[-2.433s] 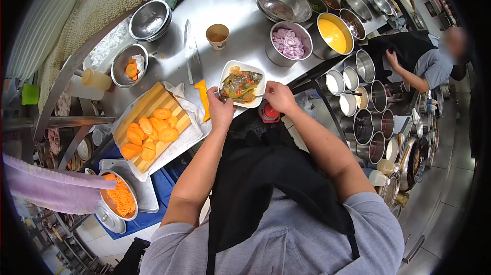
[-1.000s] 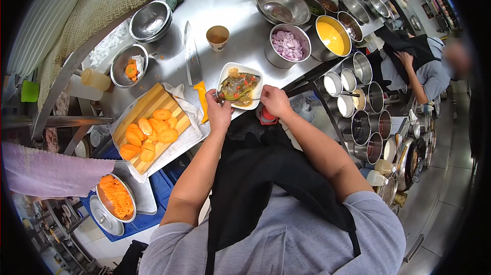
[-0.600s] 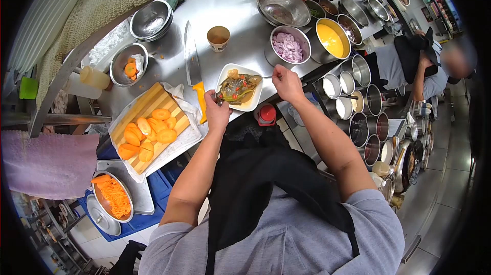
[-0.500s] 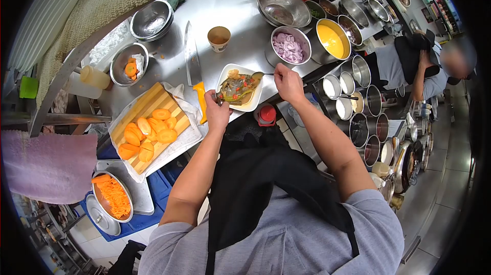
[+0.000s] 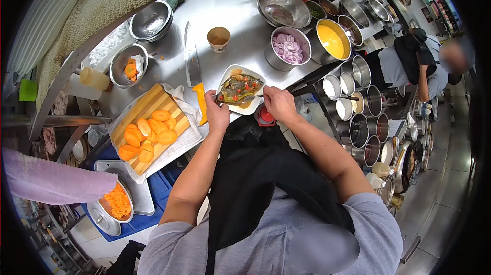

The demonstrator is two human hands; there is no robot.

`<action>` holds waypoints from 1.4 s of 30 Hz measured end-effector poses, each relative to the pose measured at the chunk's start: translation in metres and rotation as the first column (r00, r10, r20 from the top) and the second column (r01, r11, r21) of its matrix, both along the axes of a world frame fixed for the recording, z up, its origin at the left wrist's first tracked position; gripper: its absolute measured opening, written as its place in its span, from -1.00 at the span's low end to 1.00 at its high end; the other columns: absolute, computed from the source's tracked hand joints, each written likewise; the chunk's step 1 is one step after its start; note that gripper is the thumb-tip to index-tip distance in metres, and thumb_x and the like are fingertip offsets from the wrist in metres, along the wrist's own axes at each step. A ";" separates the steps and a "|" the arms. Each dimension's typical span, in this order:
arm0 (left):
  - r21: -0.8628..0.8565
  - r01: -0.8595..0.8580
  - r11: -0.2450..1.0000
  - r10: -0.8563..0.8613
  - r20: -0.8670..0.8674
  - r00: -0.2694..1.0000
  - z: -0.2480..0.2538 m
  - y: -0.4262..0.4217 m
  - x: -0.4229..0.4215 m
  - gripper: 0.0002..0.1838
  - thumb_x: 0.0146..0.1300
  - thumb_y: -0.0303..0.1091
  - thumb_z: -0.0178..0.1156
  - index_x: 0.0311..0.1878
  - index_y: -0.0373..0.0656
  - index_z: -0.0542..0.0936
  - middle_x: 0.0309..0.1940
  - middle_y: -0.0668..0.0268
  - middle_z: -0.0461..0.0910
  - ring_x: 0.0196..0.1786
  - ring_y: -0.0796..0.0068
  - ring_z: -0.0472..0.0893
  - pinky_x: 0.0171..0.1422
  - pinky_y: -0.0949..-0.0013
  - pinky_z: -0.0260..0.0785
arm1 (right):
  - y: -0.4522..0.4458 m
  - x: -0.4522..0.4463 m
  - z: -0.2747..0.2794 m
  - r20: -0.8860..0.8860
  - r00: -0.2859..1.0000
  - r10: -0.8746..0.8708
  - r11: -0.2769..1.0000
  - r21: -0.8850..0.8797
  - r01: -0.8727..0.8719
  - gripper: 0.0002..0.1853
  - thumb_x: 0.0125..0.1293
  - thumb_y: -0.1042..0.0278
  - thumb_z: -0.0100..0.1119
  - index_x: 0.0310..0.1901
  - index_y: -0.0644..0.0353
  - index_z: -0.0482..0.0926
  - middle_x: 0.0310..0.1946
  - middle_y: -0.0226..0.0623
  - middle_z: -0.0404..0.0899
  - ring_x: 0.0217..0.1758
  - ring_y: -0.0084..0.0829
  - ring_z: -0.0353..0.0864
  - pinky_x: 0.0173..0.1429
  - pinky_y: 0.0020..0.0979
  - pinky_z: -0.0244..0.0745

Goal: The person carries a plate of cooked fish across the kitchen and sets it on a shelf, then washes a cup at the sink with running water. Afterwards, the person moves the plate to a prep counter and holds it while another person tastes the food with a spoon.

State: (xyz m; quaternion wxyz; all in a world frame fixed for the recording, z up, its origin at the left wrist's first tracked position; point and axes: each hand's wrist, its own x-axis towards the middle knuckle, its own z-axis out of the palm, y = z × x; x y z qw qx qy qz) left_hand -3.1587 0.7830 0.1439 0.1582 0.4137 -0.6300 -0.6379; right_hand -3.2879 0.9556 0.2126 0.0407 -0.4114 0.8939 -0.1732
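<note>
A white square bowl at the table's front edge holds what looks like fish in brown sauce with red and green bits. My right hand is closed on the handle of a spoon, whose end reaches into the food from the right. At the bowl's left rim, my left hand is closed with the fingertips pinched on a small dark utensil end that I cannot make out. Left of it lies a large knife with a yellow handle. A paper cup stands behind the bowl.
Orange carrot slices lie on a wooden board at left. Pots of sliced onion and yellow liquid stand at right, near steel bowls. Another person is at far right. A purple cloth hangs at left.
My right hand has moved left and down, closer to the bowl, with the spoon lower across the food. The purple cloth at left has swung right over the shredded carrot. My left hand barely moved.
</note>
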 end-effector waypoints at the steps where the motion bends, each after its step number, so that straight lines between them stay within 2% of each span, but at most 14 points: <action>1: -0.012 -0.005 1.000 0.005 -0.005 1.000 -0.002 0.000 0.000 -0.45 0.21 -0.66 0.16 0.24 -0.12 0.27 -0.14 0.11 0.52 -0.20 0.27 0.66 -0.28 0.27 0.59 | 0.001 0.000 -0.002 0.001 1.000 -0.003 1.000 0.000 0.003 -0.93 0.29 0.37 0.14 -0.23 0.12 0.53 -0.41 -0.21 0.61 -0.26 -0.06 0.66 -0.16 -0.06 0.47; 7: -0.087 -0.016 0.996 0.011 -0.057 0.998 -0.020 0.004 0.001 -0.44 0.20 -0.67 0.16 0.25 -0.13 0.27 -0.15 0.14 0.50 -0.21 0.29 0.64 -0.25 0.28 0.60 | 0.002 0.000 -0.013 -0.028 1.000 -0.009 0.999 -0.041 0.008 -0.92 0.29 0.37 0.14 -0.22 0.12 0.53 -0.40 -0.21 0.60 -0.29 -0.04 0.65 -0.17 -0.02 0.48; 10: -0.039 -0.033 0.999 0.030 -0.072 0.997 -0.003 0.008 0.000 -0.43 0.20 -0.66 0.17 0.27 -0.14 0.26 -0.12 0.12 0.50 -0.24 0.30 0.65 -0.29 0.30 0.62 | 0.000 0.004 -0.016 0.062 0.996 -0.062 0.998 -0.028 0.064 -0.90 0.27 0.36 0.14 -0.21 0.13 0.54 -0.39 -0.14 0.64 -0.25 0.02 0.67 -0.14 0.02 0.52; 12: -0.004 -0.043 0.999 0.042 -0.070 0.997 0.006 0.008 -0.001 -0.42 0.20 -0.66 0.18 0.28 -0.14 0.26 -0.09 0.11 0.50 -0.25 0.30 0.65 -0.32 0.32 0.63 | -0.003 0.002 -0.020 0.279 0.933 -0.229 0.973 0.071 0.218 -0.87 0.24 0.33 0.13 -0.23 0.15 0.58 -0.36 -0.05 0.68 -0.19 0.07 0.68 -0.08 0.05 0.55; 13: 0.054 -0.039 0.998 0.043 -0.067 0.997 0.010 0.007 -0.003 -0.41 0.20 -0.65 0.19 0.28 -0.13 0.26 -0.07 0.10 0.50 -0.26 0.30 0.66 -0.34 0.32 0.63 | -0.003 -0.001 -0.021 0.279 0.933 -0.227 0.974 0.071 0.216 -0.87 0.24 0.33 0.13 -0.23 0.15 0.58 -0.36 -0.05 0.68 -0.19 0.07 0.68 -0.08 0.05 0.55; 15: 0.111 -0.039 0.993 0.046 -0.065 0.997 0.009 0.004 -0.005 -0.41 0.21 -0.64 0.20 0.29 -0.13 0.26 -0.05 0.08 0.50 -0.26 0.30 0.67 -0.37 0.33 0.64 | -0.006 -0.009 -0.012 0.414 0.864 -0.286 0.958 0.090 0.274 -0.84 0.21 0.30 0.12 -0.26 0.16 0.62 -0.35 -0.01 0.69 -0.14 0.09 0.68 -0.03 0.03 0.55; 23: 0.146 -0.035 0.989 0.045 -0.065 0.997 0.002 0.002 -0.004 -0.41 0.21 -0.63 0.19 0.30 -0.15 0.26 0.01 0.06 0.49 -0.20 0.27 0.70 -0.32 0.33 0.68 | -0.043 -0.014 0.021 0.295 0.931 -0.214 0.977 0.042 0.211 -0.84 0.20 0.29 0.15 -0.25 0.13 0.62 -0.35 -0.03 0.70 -0.15 0.08 0.69 -0.07 0.04 0.55; 25: 0.139 -0.027 0.990 0.038 -0.079 0.996 -0.002 0.002 -0.004 -0.41 0.21 -0.63 0.19 0.30 -0.15 0.26 0.02 0.05 0.48 -0.21 0.27 0.70 -0.32 0.34 0.68 | -0.053 -0.014 0.022 0.180 0.973 -0.144 0.989 0.056 0.137 -0.86 0.21 0.32 0.15 -0.23 0.12 0.61 -0.36 -0.05 0.69 -0.20 0.05 0.70 -0.13 0.02 0.56; 26: 0.135 -0.021 0.991 0.033 -0.090 0.995 -0.002 0.001 -0.003 -0.41 0.21 -0.63 0.19 0.30 -0.14 0.26 0.03 0.05 0.48 -0.21 0.27 0.70 -0.31 0.34 0.68 | -0.055 -0.017 0.023 0.181 0.973 -0.142 0.989 0.054 0.134 -0.86 0.21 0.32 0.15 -0.23 0.12 0.61 -0.36 -0.05 0.69 -0.20 0.05 0.70 -0.13 0.02 0.56; 28: 0.147 -0.023 0.989 0.036 -0.085 0.996 -0.004 0.001 -0.002 -0.40 0.21 -0.63 0.19 0.31 -0.14 0.26 0.03 0.05 0.48 -0.22 0.27 0.70 -0.31 0.34 0.68 | -0.055 -0.024 0.027 -0.112 0.992 -0.050 0.997 0.050 0.056 -0.89 0.21 0.35 0.15 -0.25 0.13 0.57 -0.40 -0.10 0.65 -0.27 0.01 0.69 -0.21 0.01 0.55; 31: 0.176 -0.032 0.984 0.048 -0.085 0.995 -0.006 0.001 -0.001 -0.40 0.21 -0.63 0.19 0.31 -0.14 0.26 0.03 0.05 0.48 -0.23 0.28 0.70 -0.31 0.35 0.67 | -0.044 -0.031 0.039 -0.203 0.979 -0.020 1.000 -0.016 0.017 -0.92 0.21 0.38 0.15 -0.28 0.14 0.54 -0.44 -0.15 0.60 -0.31 -0.04 0.67 -0.26 -0.02 0.54; 33: 0.190 -0.038 0.981 0.056 -0.092 0.994 -0.005 0.000 -0.001 -0.40 0.22 -0.63 0.19 0.31 -0.14 0.26 0.03 0.05 0.48 -0.24 0.28 0.70 -0.31 0.35 0.67 | -0.034 -0.026 0.041 -0.172 0.985 0.006 0.999 -0.038 -0.013 -0.94 0.21 0.39 0.14 -0.30 0.14 0.52 -0.45 -0.16 0.59 -0.31 -0.03 0.66 -0.25 -0.01 0.53; 37: 0.160 -0.001 0.987 0.013 -0.074 0.997 0.000 -0.005 -0.005 -0.40 0.24 -0.69 0.13 0.32 -0.08 0.24 0.01 0.12 0.44 -0.24 0.35 0.68 -0.30 0.39 0.68 | -0.018 -0.012 0.019 -0.053 0.995 0.079 0.996 0.032 -0.077 -0.92 0.24 0.41 0.11 -0.25 0.14 0.52 -0.43 -0.18 0.61 -0.25 0.00 0.67 -0.21 0.01 0.54; 42: 0.015 0.010 1.000 -0.009 -0.054 0.998 0.000 -0.001 -0.002 -0.43 0.20 -0.64 0.19 0.28 -0.11 0.31 -0.05 0.12 0.52 -0.24 0.31 0.68 -0.32 0.35 0.66 | -0.006 -0.007 -0.001 0.007 1.000 -0.026 0.999 0.025 0.025 -0.90 0.31 0.38 0.11 -0.18 0.13 0.50 -0.35 -0.16 0.63 -0.21 0.02 0.66 -0.19 0.02 0.54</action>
